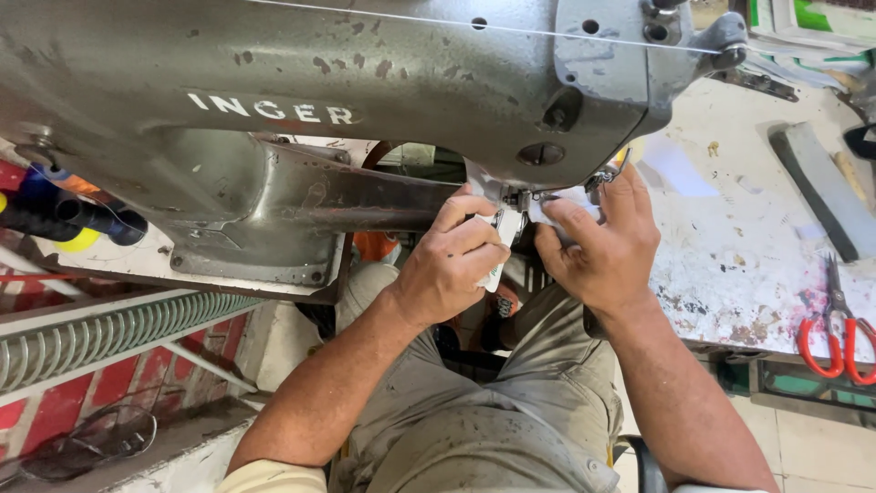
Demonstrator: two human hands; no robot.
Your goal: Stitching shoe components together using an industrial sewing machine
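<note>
Under the sewing machine [365, 100] head, both hands are pinching a white piece [504, 239] at the needle: left hand [449, 267] left of it, right hand [598, 248] right, equally near.

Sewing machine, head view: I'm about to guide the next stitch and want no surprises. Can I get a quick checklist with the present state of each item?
1. Left hand gripping the white piece: ok.
2. Right hand pinching the piece beside the needle area: ok.
3. Fingertips free of the needle: cannot tell, hidden.
4. Thread taut across the machine: ok.
5. Scissors lying apart from the hands on the table: ok.
</note>
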